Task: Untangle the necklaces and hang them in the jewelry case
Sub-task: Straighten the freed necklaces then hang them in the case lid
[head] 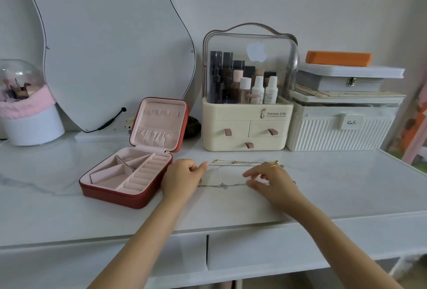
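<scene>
**Chains laid out beside the open case**

At centre left the red jewelry case [129,173] stands open, its pink velvety lining split into angled trays and ring rolls. My left hand [182,180] lies knuckles up, fingers curled, thumb at the end of the thin gold necklace [233,162]. The silver necklace [221,185] stretches across glossy marble-look tabletop [57,184]. My right hand [270,182] hovers, fingers loosely spread, gripping nothing.

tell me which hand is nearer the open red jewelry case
Left. The left hand sits right beside the jewelry case, at its right edge. The right hand is farther right, over the necklaces.
</scene>
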